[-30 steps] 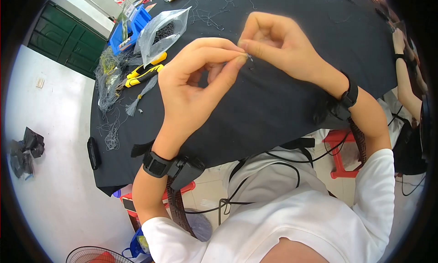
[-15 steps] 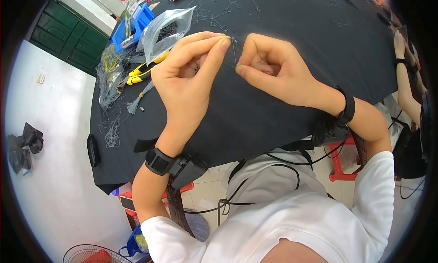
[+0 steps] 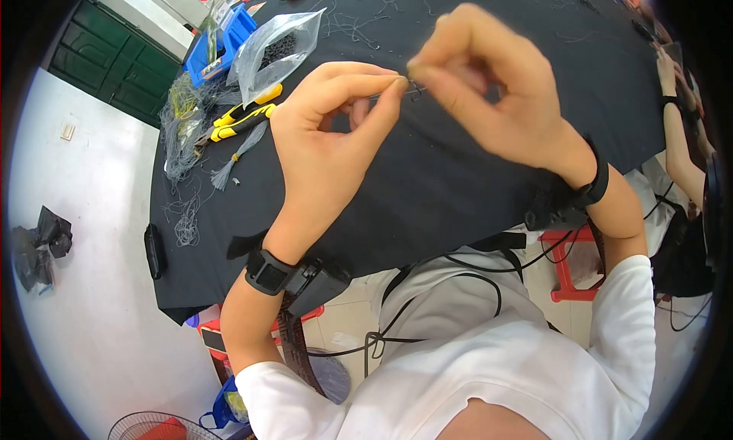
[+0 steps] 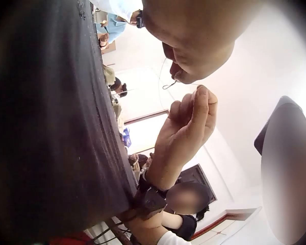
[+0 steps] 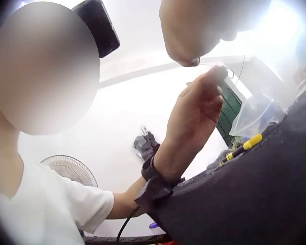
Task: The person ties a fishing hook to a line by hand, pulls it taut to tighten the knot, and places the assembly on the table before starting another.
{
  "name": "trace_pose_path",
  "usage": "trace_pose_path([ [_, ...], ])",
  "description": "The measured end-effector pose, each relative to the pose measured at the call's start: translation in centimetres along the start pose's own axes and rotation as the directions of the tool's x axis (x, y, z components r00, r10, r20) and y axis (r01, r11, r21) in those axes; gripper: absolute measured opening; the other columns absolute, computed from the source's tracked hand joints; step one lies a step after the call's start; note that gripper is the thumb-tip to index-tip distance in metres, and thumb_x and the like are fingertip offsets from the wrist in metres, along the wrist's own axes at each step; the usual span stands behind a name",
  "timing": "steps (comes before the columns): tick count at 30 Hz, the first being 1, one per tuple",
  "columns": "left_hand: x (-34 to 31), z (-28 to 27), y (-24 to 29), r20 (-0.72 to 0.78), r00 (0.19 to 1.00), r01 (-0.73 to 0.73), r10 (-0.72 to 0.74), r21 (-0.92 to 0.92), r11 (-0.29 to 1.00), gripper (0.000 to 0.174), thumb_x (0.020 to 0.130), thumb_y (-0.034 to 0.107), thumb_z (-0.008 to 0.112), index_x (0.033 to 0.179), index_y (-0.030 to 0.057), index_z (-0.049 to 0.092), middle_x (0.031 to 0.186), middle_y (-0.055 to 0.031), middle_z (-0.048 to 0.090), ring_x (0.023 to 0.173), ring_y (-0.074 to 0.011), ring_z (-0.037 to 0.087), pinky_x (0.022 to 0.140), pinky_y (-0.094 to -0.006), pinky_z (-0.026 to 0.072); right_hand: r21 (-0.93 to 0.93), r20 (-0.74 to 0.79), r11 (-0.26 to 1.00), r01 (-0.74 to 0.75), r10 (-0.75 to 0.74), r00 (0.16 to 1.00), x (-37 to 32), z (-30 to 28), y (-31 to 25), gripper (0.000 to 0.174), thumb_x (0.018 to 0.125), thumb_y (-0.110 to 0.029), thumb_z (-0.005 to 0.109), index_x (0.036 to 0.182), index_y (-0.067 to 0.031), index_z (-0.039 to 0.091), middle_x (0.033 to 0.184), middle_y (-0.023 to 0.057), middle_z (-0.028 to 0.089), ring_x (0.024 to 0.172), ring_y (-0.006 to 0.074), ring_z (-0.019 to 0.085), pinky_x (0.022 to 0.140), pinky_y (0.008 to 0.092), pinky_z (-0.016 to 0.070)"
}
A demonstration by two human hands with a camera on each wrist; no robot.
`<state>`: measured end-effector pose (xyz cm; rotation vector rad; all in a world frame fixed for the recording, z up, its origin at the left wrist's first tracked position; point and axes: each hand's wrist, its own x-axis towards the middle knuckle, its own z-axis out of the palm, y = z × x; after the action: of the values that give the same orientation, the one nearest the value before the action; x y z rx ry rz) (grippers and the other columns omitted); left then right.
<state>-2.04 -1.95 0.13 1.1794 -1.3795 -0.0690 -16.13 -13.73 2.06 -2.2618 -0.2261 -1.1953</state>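
Note:
My left hand (image 3: 332, 123) pinches a small dark fish hook (image 3: 416, 94) between thumb and forefinger above the black table. The hook's curved end shows just past the fingertips, and in the right wrist view the hook (image 5: 231, 74) curves beside the left thumb. Close by, my right hand (image 3: 489, 81) holds a thin fishing line (image 4: 160, 81) in its fingertips; the line bows out as a fine loop in the left wrist view. Both hands are raised, fingertips nearly meeting. The knot area is largely hidden by the fingers.
On the left of the black tablecloth (image 3: 427, 203) lie yellow-handled pliers (image 3: 240, 123), a bundle of grey lines (image 3: 237, 157) and tangled line (image 3: 183, 134). Behind them stand an open plastic bag (image 3: 279, 50) of dark pieces and a blue bin (image 3: 233, 39). Another person's arm (image 3: 676, 131) is at far right.
The hands came apart, with line stretched between them, then closed together again. My right hand has now risen, its fingertips back by the hook. My left hand stays near its place.

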Motion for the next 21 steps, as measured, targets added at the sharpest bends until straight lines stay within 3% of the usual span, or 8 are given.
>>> trace_pose_path([
  [2, 0.1, 0.0, 0.4, 0.044, 0.999, -0.011, 0.009, 0.042, 0.999, 0.011, 0.073, -0.004, 0.068, 0.083, 0.0001, 0.068, 0.086, -0.0047, 0.064, 0.058, -0.0030, 0.047, 0.053, -0.0167, 0.0380, 0.035, -0.014, 0.999, 0.012, -0.011, 1.000, 0.1, -0.3, 0.6, 0.006, 0.083, 0.000, 0.060, 0.086, -0.0027, 0.056, 0.072, -0.0044, 0.046, 0.057, 0.0011, 0.034, 0.050, 0.0171, 0.0267],
  [6, 0.0, 0.2, 0.6, 0.096, 0.995, -0.023, 0.020, 0.030, 0.999, 0.011, 0.072, -0.005, 0.069, 0.081, 0.0015, 0.068, 0.085, -0.0039, 0.065, 0.056, -0.0032, 0.046, 0.052, -0.0171, 0.0374, 0.099, 0.028, 0.989, -0.113, 0.111, 0.993, 0.6, -1.0, 1.0, 0.009, 0.081, -0.005, 0.064, 0.084, 0.0010, 0.058, 0.062, 0.0021, 0.049, 0.051, 0.0059, 0.037, 0.046, 0.0219, 0.0309],
  [8, 0.0, 0.2, 0.6, 0.117, 0.993, -0.032, 0.031, 0.005, 0.999, 0.012, 0.071, -0.005, 0.069, 0.080, 0.0021, 0.069, 0.085, -0.0035, 0.065, 0.055, -0.0032, 0.046, 0.051, -0.0173, 0.0372, 0.087, 0.047, 0.991, -0.097, 0.093, 0.995, 0.7, -1.1, 1.0, 0.007, 0.083, -0.002, 0.061, 0.085, -0.0006, 0.055, 0.064, 0.0005, 0.047, 0.051, 0.0043, 0.032, 0.046, 0.0202, 0.0275],
  [14, 0.2, 0.0, 0.8, 0.131, 0.982, -0.138, 0.135, 0.017, 0.990, 0.013, 0.070, -0.006, 0.069, 0.080, 0.0021, 0.069, 0.085, -0.0033, 0.065, 0.055, -0.0038, 0.045, 0.051, -0.0172, 0.0369, 0.046, 0.044, 0.988, -0.150, 0.148, 0.988, 0.2, -0.6, 1.9, 0.005, 0.085, -0.005, 0.060, 0.086, -0.0023, 0.055, 0.069, -0.0055, 0.045, 0.058, 0.0001, 0.034, 0.051, 0.0165, 0.0270],
  [17, 0.2, -0.2, 1.0, 0.103, 0.984, -0.150, 0.148, 0.011, 0.989, 0.014, 0.070, -0.007, 0.069, 0.082, 0.0013, 0.069, 0.086, -0.0044, 0.065, 0.056, -0.0039, 0.046, 0.052, -0.0169, 0.0371, 0.124, 0.056, 0.972, -0.201, 0.195, 0.979, 0.3, -0.4, 2.3, 0.010, 0.084, -0.009, 0.060, 0.079, -0.0040, 0.054, 0.057, -0.0045, 0.039, 0.053, 0.0033, 0.032, 0.048, 0.0215, 0.0273],
  [21, 0.2, -0.5, 0.6, 0.053, 0.994, -0.093, 0.097, -0.064, 0.994, 0.014, 0.073, -0.007, 0.067, 0.086, -0.0009, 0.068, 0.089, -0.0064, 0.064, 0.059, -0.0034, 0.047, 0.054, -0.0162, 0.0371, 0.279, 0.155, 0.892, -0.355, 0.323, 0.934, -0.2, 0.4, 2.8, 0.012, 0.085, -0.010, 0.059, 0.078, -0.0040, 0.053, 0.057, -0.0059, 0.037, 0.053, 0.0018, 0.030, 0.047, 0.0210, 0.0258],
])
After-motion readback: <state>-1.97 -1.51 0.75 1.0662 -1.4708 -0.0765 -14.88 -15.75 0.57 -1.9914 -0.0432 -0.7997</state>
